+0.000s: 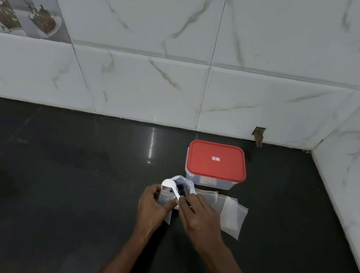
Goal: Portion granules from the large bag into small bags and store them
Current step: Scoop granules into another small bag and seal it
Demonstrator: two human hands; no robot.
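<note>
Head view: one small bag (165, 199) is gripped upright in the curled fingers of the left hand (153, 205). One white spoon (169, 184) is pinched by the right hand (198, 218), its bowl above the bag mouth. One large bag (186, 184) is seen just behind. At least two spare bags (232, 216) lie flat on the table (70, 189), with one red-lidded box (216, 161) beyond.

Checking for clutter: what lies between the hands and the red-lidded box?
The crumpled large bag, with the white spoon beside it; head view shows it.

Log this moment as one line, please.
left hand holds small bag | right hand holds white spoon over its mouth | red-lidded container closed | spare bags lying right
</note>
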